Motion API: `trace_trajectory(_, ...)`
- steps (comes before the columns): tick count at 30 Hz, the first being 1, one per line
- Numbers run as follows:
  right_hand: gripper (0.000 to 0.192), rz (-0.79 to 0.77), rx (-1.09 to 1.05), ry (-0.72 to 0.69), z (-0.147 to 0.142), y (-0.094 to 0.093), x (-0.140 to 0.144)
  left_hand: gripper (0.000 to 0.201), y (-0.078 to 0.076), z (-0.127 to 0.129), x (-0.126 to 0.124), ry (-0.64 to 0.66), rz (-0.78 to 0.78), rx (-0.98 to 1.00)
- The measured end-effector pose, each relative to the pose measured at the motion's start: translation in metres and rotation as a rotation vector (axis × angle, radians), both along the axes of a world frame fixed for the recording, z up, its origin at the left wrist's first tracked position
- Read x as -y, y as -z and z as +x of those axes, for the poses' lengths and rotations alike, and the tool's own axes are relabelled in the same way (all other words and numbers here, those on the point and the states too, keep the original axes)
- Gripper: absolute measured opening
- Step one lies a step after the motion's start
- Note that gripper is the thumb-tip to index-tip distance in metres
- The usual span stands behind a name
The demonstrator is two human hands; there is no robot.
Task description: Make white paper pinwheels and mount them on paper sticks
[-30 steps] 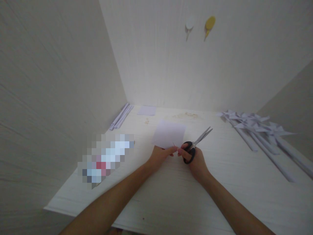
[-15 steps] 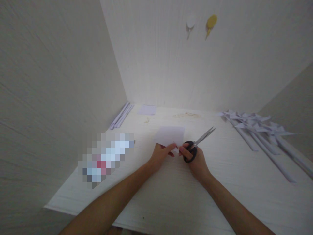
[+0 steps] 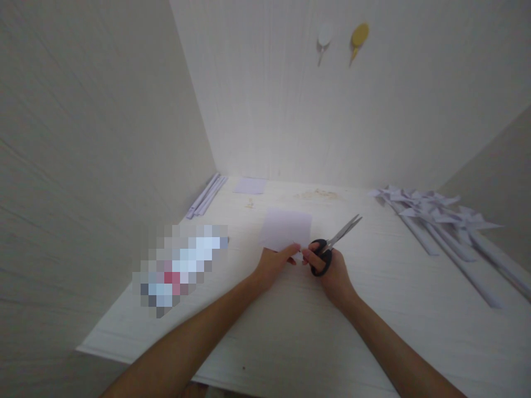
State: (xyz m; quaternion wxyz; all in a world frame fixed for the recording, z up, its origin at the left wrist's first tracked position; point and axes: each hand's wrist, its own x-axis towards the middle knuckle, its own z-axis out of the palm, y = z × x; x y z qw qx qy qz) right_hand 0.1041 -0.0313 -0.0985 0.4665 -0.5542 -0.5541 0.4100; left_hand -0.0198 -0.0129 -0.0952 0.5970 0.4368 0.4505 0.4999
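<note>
A small square sheet of pale paper (image 3: 285, 228) is held up just above the white table (image 3: 290, 326) at its middle. My left hand (image 3: 274, 263) pinches the sheet's near edge. My right hand (image 3: 332, 272) grips black-handled scissors (image 3: 332, 246) whose blades point up and to the right, slightly apart. The thumb and finger of my right hand also touch the paper's near right corner, close to my left fingertips.
Several white paper pinwheels on rolled sticks (image 3: 440, 221) lie at the right. Rolled paper sticks (image 3: 206, 195) lie along the left wall, with a paper square (image 3: 249, 186) and scraps (image 3: 317, 194) near the back. A blurred-out object (image 3: 180, 265) sits left. Two hooks (image 3: 340, 38) hang on the back wall.
The sheet tilted flatter half a second ago and has come back up a little. Both hands stay in nearly the same spot with the scissors.
</note>
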Motion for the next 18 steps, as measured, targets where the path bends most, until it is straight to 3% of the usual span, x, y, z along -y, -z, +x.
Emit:
trace_trajectory(7,0.03,0.027,0.013,-0.073,-0.001,-0.002,0.0,0.01,0.003,-0.003,-0.006,-0.11,-0.026,0.003)
trace_trajectory(12,0.043,-0.138,-0.089,-0.191,0.003,0.006,0.001,0.015,0.004,-0.012,-0.016,-0.18,-0.031,0.097)
trace_trajectory(18,0.049,-0.093,0.173,-0.329,0.006,-0.009,0.009,0.017,0.002,-0.02,-0.023,-0.218,-0.003,0.148)
